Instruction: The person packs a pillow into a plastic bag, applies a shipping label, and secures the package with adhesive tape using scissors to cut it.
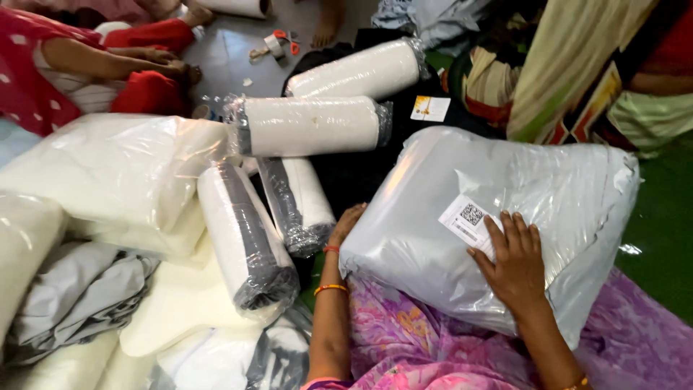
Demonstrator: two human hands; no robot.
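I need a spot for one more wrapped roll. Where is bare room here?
Bare grey floor shows beyond the top roll, near the tape. A green strip lies right of the grey parcel, which both hands, left and right, press. The left side is crowded with rolls and white bags.

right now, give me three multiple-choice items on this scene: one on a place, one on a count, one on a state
1. Where does the right hand rest?
A. on the white label of the grey plastic parcel
B. on a roll
C. on the floor

2. How many wrapped white rolls lie beyond the parcel?
A. two
B. four
C. seven

3. How is the left hand?
A. lifted in the air
B. pressed against the parcel's side
C. holding scissors

Answers:
1 A, its fingers lie over the white label on the grey plastic parcel.
2 B, four wrapped white rolls show.
3 B, it touches the parcel's left edge.
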